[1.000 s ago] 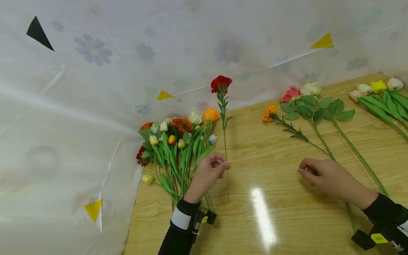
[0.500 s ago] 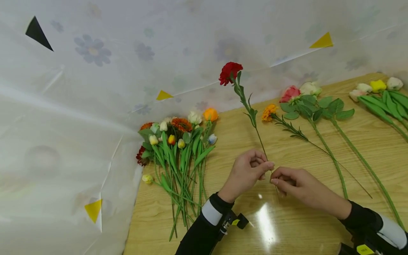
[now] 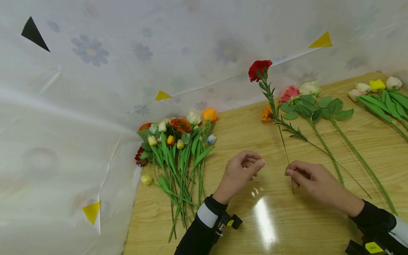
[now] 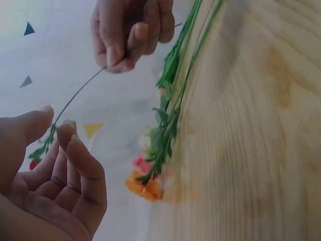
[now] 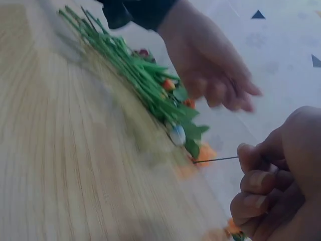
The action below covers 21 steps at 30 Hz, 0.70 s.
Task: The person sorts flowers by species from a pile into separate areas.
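Observation:
A red carnation [image 3: 259,69] on a thin green stem stands raised above the table in the head view. My right hand [image 3: 313,180] pinches that stem low down, between thumb and forefinger. To its left, my left hand [image 3: 240,173] is apart from the stem, its fingers relaxed and holding nothing. In the left wrist view the left hand's thumb and fingers are parted, with the carnation's stem [image 4: 77,94] passing behind them. An orange flower [image 3: 266,114] with a leafy stem lies just behind the carnation, partly covered by it.
A heap of mixed flowers [image 3: 178,152] lies on the table's left side. A pink rose [image 3: 290,94] and a white rose [image 3: 310,88] lie to the right. Several tulips [image 3: 379,90] are at the far right. A patterned white sheet [image 3: 191,42] hangs behind the table [image 3: 242,134].
The left hand carried the red carnation rightward from beside the heap, and the right hand moved in to meet it. The right hand now holds the stem; the left has let go.

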Tool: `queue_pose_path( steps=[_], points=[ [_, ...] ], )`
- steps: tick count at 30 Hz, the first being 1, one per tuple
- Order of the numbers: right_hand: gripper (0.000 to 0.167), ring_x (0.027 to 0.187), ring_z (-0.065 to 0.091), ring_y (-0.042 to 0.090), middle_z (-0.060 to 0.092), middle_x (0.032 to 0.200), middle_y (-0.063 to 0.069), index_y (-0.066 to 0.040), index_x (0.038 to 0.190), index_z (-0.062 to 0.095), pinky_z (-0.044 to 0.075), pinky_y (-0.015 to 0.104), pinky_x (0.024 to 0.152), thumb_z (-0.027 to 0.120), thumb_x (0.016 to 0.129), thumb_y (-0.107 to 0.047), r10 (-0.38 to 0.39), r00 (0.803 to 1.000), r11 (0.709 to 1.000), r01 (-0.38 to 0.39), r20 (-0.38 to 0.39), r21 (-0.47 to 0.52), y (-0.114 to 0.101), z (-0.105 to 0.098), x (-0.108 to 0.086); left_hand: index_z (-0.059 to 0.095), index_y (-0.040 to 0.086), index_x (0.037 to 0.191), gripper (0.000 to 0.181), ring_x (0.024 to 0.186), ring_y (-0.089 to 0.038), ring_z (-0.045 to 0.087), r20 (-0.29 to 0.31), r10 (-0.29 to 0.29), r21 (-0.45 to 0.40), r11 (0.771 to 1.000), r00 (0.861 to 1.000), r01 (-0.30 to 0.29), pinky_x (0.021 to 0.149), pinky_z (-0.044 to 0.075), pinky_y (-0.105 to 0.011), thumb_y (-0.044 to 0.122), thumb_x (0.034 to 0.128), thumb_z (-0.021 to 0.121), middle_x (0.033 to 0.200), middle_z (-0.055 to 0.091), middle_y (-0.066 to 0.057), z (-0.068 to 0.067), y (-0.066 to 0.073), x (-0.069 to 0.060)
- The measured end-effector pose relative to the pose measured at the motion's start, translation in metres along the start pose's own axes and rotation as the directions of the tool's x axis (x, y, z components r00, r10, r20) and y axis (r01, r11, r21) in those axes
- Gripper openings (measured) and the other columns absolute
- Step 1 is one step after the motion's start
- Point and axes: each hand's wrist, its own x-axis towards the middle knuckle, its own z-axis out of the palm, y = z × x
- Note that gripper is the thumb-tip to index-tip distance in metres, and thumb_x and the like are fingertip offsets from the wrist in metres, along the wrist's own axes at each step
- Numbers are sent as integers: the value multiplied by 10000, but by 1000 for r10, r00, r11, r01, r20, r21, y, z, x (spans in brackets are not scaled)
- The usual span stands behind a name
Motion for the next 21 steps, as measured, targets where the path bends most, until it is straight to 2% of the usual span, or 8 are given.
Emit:
queue_pose_path(
  steps=[3,7,9,13,15,17,19,21],
  points=[
    [123,542,456,69,543,693,-99,-116,950,628,341,246,494,542,1018,-61,62,998,995,-63,-19,-76,12,-13,-5,656,120,1166,302,788,-387,639,-76,-17,7,1000,997,18,641,573,-400,346,965,660,977,672,-32,-18,-11,-7],
    [119,519,396,40,514,683,-112,-113,951,619,289,249,480,532,1027,-82,106,994,973,-111,-38,-200,29,-30,-11,661,96,1163,325,773,-390,632,-197,-28,42,998,980,37,600,546,-317,351,963,664,969,677,-79,-44,-24,-17],
    [126,500,356,19,495,665,-116,-112,939,618,266,241,469,533,1025,-80,107,993,957,-118,-56,-266,36,-36,-13,662,93,1157,310,769,-377,634,-256,-26,66,997,966,45,590,531,-276,335,963,666,971,676,-89,-57,-31,-23],
    [135,494,309,-11,459,635,-92,-71,923,632,247,230,465,535,1018,-73,120,989,924,-143,-88,-356,47,-44,-15,673,104,1125,253,746,-271,638,-377,13,206,976,926,69,578,504,-248,296,960,676,953,685,-58,-80,-42,-33],
    [134,490,294,-18,443,613,-85,-57,906,646,242,227,467,554,1002,-66,122,986,900,-157,-111,-406,51,-46,-17,682,118,1103,228,723,-199,628,-430,46,310,946,901,99,564,488,-248,291,956,682,933,690,-32,-91,-45,-38],
    [125,489,293,-19,441,597,-79,-53,885,659,241,223,476,578,979,-55,128,984,877,-170,-124,-450,54,-47,-18,689,114,1100,235,709,-159,616,-474,74,413,899,878,147,550,469,-252,295,950,690,920,699,-18,-100,-47,-41],
    [136,487,302,-14,449,589,-76,-58,862,665,248,221,481,581,969,-51,149,981,858,-191,-124,-477,57,-49,-20,698,113,1096,255,691,-132,614,-501,93,512,833,861,208,537,457,-250,317,944,695,907,711,-4,-107,-48,-44],
    [168,484,309,-3,448,584,-71,-74,832,660,251,220,487,570,973,-61,176,978,844,-210,-114,-494,59,-50,-21,707,118,1074,259,636,-113,602,-506,103,604,751,857,266,504,436,-243,334,932,707,888,718,7,-111,-50,-47]
  ],
)
